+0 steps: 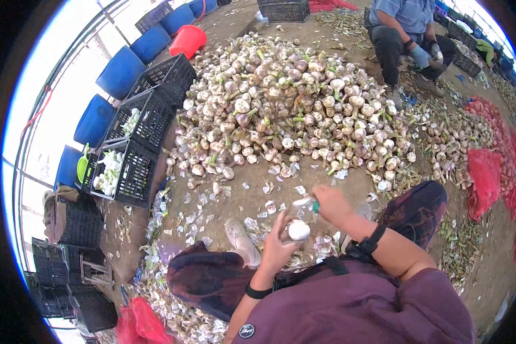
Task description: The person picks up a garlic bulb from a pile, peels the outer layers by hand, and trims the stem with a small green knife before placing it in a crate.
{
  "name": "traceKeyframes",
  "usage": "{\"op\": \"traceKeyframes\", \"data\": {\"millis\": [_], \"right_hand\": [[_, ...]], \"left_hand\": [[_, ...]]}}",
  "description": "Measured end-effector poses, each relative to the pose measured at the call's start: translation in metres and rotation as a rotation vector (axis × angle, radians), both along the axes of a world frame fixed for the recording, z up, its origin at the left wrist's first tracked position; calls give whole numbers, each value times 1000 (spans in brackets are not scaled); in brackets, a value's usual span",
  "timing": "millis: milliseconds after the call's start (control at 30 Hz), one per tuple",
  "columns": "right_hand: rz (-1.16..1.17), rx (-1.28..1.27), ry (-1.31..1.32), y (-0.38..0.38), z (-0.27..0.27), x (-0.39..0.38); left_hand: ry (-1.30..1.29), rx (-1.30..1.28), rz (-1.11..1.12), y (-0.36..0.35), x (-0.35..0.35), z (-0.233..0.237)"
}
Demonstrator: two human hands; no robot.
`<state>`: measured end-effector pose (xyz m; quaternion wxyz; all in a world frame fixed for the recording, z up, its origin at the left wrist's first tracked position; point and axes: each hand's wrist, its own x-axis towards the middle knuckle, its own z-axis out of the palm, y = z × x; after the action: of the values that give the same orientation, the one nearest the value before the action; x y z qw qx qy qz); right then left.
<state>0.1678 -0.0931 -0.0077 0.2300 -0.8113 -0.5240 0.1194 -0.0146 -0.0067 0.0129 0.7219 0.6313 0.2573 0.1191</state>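
- Bulb (298, 230) sits cupped in left hand (276, 247), fingers wrapped round it, above the lap.
- Right hand (331, 205) pinches a tool (312, 204) at its top; trimming seems under way.
- Next cut wants a steady grip.

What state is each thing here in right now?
left hand, closed around the garlic bulb
garlic bulb, peeled white, held
right hand, gripping a teal-handled tool
garlic pile, unpeeled, heaped on the ground
black crate, partly filled with peeled bulbs
red bucket, tipped over
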Motion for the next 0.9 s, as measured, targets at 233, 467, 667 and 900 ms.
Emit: {"op": "traceKeyframes", "data": {"millis": [233,467,667,900], "right_hand": [[32,75,1132,-14,13,1],[51,116,697,-7,35,-23],[248,-38,1153,-8,42,-2],[134,369,272,6,43,-36]], "left_hand": [[-116,-46,82,-3,7,5],[48,441,124,-3,9,1],[21,500,229,0,8,-5],[225,686,172,-3,10,-1]]}}
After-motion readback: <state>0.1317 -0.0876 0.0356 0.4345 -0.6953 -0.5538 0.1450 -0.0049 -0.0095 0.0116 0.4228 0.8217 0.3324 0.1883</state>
